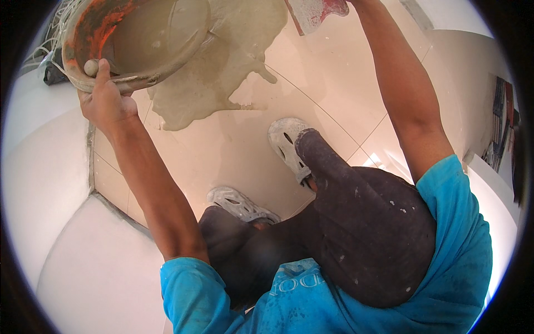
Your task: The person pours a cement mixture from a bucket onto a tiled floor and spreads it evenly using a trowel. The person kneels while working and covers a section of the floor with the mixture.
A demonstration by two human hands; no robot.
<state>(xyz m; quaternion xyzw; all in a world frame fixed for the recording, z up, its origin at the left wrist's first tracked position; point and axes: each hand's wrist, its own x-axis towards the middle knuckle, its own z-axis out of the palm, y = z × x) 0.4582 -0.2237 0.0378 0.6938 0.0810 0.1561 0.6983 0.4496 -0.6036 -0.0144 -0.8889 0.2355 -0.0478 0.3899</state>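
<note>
My left hand (111,106) is closed on the near rim of a wide tub (78,47), orange under a dried grey crust, and tips it over the floor. The thumb lies over the rim beside a pale round knob (92,68), perhaps a tool's handle end. Wet grey-beige slurry (186,103) covers the tub's bottom and spreads in a puddle on the tiles. At the top edge my right hand (359,1) is mostly cut off. Next to it is a red flat tool (322,12) smeared with white, apparently in its grip; its far part is out of view.
Beige floor tiles (328,89) lie under my crouching legs. My feet, in pale clogs (286,145), stand close to the puddle. White walls (44,139) rise on the left. White cables (50,39) and a dark object (54,72) sit behind the tub.
</note>
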